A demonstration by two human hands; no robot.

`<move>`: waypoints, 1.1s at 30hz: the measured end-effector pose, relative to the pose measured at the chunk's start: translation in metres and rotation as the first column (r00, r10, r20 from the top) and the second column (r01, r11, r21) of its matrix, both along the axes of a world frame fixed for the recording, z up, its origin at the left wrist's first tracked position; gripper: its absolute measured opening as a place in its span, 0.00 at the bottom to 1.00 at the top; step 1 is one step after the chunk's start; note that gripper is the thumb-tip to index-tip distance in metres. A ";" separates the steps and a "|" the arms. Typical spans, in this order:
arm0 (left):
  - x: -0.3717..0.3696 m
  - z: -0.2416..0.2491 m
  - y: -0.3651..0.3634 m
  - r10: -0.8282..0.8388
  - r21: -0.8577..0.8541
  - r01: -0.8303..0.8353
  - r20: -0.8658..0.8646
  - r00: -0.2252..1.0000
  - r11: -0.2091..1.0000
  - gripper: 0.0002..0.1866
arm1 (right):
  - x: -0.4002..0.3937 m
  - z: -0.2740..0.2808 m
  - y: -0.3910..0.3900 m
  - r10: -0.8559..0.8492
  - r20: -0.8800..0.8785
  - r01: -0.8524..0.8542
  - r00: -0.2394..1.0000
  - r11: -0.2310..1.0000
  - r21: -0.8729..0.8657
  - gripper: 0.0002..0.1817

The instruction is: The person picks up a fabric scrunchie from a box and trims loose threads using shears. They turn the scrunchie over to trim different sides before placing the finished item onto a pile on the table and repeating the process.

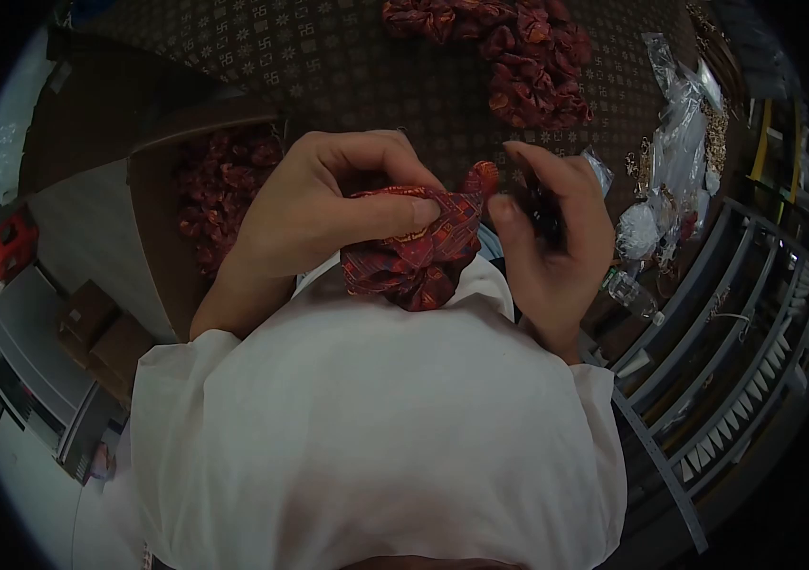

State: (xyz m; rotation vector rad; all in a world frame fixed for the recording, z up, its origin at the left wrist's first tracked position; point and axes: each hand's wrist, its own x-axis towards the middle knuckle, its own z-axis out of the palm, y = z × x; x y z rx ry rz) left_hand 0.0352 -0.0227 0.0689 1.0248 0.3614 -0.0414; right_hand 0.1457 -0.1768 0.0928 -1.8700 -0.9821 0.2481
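Observation:
Gathered red patterned fabric (414, 252) hangs in front of the white shirt, pinched between the thumb and fingers of my left hand (328, 195). A narrow end of the fabric sticks up at its right side. Close beside that end is my right hand (561, 228), its thumb and fingers apart and curved, with a dark gap between them and nothing clearly held. More bunched red fabric pieces (537, 71) lie on the brown patterned cloth at the top.
An open cardboard box (152, 228) at the left holds many red fabric pieces (224, 190). Clear plastic bags (685, 123) and a plastic bottle (632, 296) lie at the right, near a metal rack (708, 342). A red object (15, 245) is at the far left.

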 end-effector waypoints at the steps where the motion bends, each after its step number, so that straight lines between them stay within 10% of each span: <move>1: 0.000 0.001 0.000 0.034 -0.018 -0.035 -0.012 0.999 0.999 0.03 | 0.000 0.007 0.001 0.037 0.073 -0.038 0.997 0.999 0.021 0.15; 33: 0.001 0.001 0.004 -0.021 -0.007 0.021 -0.001 1.000 1.000 0.04 | -0.001 -0.009 -0.007 0.197 0.409 -0.203 0.891 0.979 -0.029 0.20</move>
